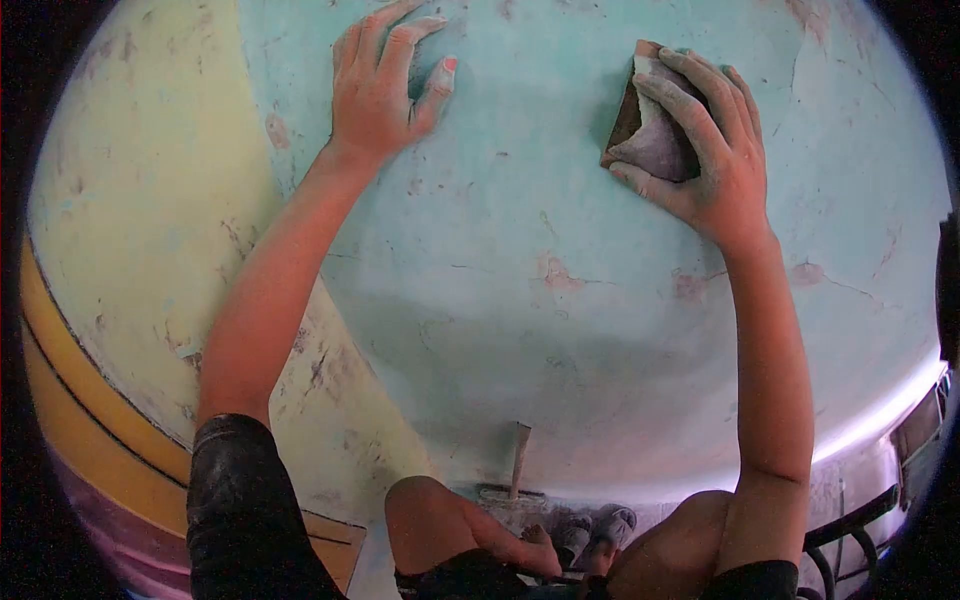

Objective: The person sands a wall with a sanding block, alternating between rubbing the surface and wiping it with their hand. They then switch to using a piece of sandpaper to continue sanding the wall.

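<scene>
My right hand (728, 160) grips a wooden sanding block (627, 118) with grey sandpaper (660, 145) folded over it, its edge curling up on the left. The block is against the pale turquoise wall (480, 230), fingers over its top and thumb along the lower edge. To the left, my left hand (382, 85) rests at the wall with fingers bent and apart, holding nothing. Pale dust coats the fingers of both hands. Chips, cracks and brownish patches mark the painted surface around them.
A pale yellow painted section (150, 200) borders the turquoise on the left. Orange-yellow boards (110, 420) run along the lower left. Below, a wide-bladed tool with an upright handle (520, 460) stands near shoes (612, 522) and my bare legs. Dark curved metal bars (850, 525) are at lower right.
</scene>
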A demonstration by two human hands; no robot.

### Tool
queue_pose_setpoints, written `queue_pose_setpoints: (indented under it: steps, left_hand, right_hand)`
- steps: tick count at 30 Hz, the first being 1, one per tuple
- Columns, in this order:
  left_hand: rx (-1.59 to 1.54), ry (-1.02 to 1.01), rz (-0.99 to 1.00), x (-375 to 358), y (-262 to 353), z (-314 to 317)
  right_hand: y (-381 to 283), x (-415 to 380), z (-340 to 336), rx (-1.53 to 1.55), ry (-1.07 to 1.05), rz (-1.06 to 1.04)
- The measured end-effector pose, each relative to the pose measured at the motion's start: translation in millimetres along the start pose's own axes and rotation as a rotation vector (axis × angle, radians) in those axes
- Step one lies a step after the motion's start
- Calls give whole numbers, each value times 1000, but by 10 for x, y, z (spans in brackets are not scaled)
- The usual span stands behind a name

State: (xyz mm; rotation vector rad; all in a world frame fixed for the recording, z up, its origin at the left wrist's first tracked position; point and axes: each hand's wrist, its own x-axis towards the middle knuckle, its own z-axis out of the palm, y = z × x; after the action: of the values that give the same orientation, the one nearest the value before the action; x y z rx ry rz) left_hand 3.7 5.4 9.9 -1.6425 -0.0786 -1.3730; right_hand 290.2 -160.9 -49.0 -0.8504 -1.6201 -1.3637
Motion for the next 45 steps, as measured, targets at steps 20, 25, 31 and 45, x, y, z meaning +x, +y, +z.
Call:
queue_pose_setpoints:
  steps: [20, 25, 31, 45]
  left_hand:
    - [-4, 6, 9, -24, -14, 20]
    - [19, -7, 14, -20, -14, 10]
    - [0, 8, -2, -26, -6, 16]
    - [-6, 12, 8, -6, 18, -2]
  right_hand:
    - [16, -7, 1, -40, -1, -11]
    - [12, -15, 10, -51, 6, -14]
    - [2, -11, 1, -45, -1, -8]
    - [8, -8, 2, 16, 6, -14]
